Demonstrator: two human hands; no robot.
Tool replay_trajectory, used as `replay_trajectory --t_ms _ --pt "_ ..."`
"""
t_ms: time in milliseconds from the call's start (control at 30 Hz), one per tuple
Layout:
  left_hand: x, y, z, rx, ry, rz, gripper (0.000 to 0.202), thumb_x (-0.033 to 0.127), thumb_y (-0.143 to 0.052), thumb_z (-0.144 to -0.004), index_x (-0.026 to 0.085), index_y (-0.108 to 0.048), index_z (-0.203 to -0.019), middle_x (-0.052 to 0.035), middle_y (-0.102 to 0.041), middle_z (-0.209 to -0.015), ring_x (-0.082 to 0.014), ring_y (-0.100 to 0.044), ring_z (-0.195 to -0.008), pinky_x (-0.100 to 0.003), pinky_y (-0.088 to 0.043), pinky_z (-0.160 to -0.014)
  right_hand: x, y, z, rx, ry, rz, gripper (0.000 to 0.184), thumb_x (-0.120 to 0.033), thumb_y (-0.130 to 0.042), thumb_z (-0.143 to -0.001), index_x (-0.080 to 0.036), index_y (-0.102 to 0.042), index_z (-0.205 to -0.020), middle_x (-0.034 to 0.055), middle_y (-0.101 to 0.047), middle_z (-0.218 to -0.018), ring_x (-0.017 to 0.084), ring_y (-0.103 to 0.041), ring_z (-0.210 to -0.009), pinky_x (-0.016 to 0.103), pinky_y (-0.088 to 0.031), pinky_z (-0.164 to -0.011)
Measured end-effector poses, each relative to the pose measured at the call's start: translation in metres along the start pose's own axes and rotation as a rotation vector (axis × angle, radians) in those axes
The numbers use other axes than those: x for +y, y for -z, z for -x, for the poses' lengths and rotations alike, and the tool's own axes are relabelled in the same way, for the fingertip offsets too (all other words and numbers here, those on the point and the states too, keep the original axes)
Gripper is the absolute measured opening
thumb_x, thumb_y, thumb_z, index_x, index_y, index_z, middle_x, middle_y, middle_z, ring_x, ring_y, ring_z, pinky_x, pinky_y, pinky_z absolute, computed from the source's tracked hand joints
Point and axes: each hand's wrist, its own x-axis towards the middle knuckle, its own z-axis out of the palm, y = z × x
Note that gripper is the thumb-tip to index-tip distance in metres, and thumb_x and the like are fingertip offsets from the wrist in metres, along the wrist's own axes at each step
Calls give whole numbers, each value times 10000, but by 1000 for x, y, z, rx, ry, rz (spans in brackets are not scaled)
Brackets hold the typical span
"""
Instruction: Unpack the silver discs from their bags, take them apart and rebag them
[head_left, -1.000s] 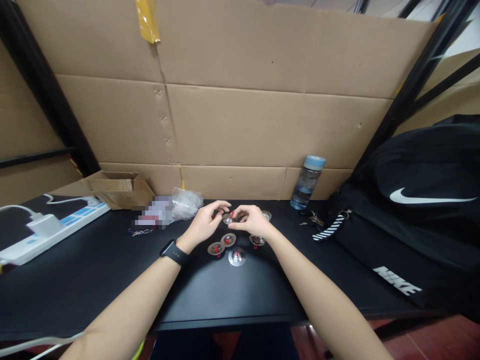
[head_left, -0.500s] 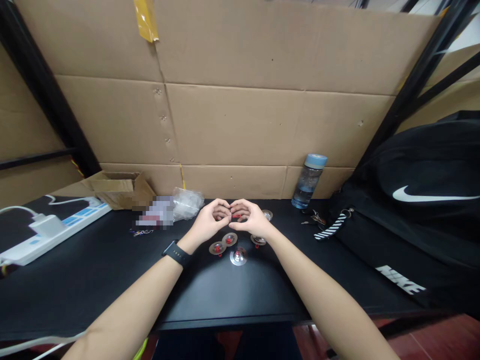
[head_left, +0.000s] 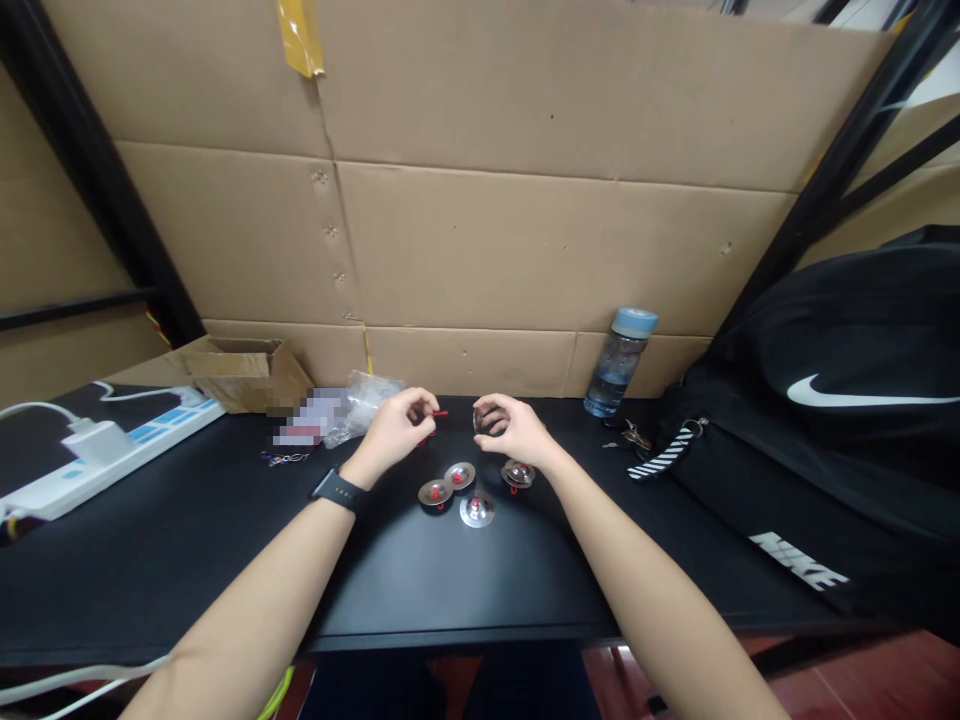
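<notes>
My left hand (head_left: 396, 428) pinches a red cord (head_left: 441, 413), whose end sticks out past the fingertips. To the right of it, my right hand (head_left: 516, 430) curls its thumb and fingers around a small metal finger cymbal (head_left: 477, 420), seen nearly edge-on. On the black table below lie more silver finger cymbals with red loops. Two touch at the left, one finger cymbal (head_left: 435, 493) against another finger cymbal (head_left: 460, 476). A shinier finger cymbal (head_left: 477, 510) is closest to me. Beneath my right wrist sits another finger cymbal (head_left: 517, 474), apparently stacked.
Behind the hands stands a cardboard wall (head_left: 465, 250). A water bottle (head_left: 619, 365) and a black backpack (head_left: 847, 440) are at the right, with keys (head_left: 636, 434) between. Leftward are a clear plastic bag (head_left: 364, 405), an open carton (head_left: 247, 378) and a power strip (head_left: 112, 455).
My hands were together, fingertips touching, with red showing between them. Now they are apart: the left has moved left with the red cord, the right slightly right with a finger cymbal.
</notes>
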Motion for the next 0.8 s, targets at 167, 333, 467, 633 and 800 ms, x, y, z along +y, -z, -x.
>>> replay_trajectory --t_ms 167,333,467,633,800 --pt "-31 25 -3 -17 48 -188 114 242 -596 -784 196 -641 -878 -38 -725 -888 -186 -683 -800 -303 -522 -763 22 39 -1 73 -35 486 449 -147 -741 -600 -179 -710 -1047 68 -670 -997 160 -620 -794 282 -501 -783" --pt "-60 24 0 -192 125 -126 148 272 -643 -742 185 -639 -862 -52 -731 -852 -203 -703 -794 -316 -554 -753 39 69 4 6 -232 599 359 -214 -774 -611 -172 -738 -965 37 -726 -868 165 -646 -755 240 -465 -704" --pt "-70 23 0 -251 161 -85 209 316 -661 -736 183 -645 -897 -61 -729 -854 -211 -703 -794 -326 -557 -753 47 77 7 -46 -306 631 300 -271 -790 -612 -177 -752 -894 23 -730 -810 166 -659 -735 231 -437 -640" --pt "-67 26 -3 -227 199 -12 247 282 -460 -853 168 -644 -972 -75 -725 -892 -198 -710 -810 -336 -547 -778 55 79 7 -68 -348 680 277 -305 -802 -614 -209 -753 -868 26 -740 -840 178 -672 -768 237 -435 -659" --pt "-38 25 0 -230 128 -68 249 278 -502 -851 171 -667 -1004 -66 -729 -907 -187 -685 -794 -294 -520 -725 60 79 7 -49 -361 701 275 -330 -797 -647 -221 -747 -894 46 -748 -908 200 -682 -830 252 -456 -709"
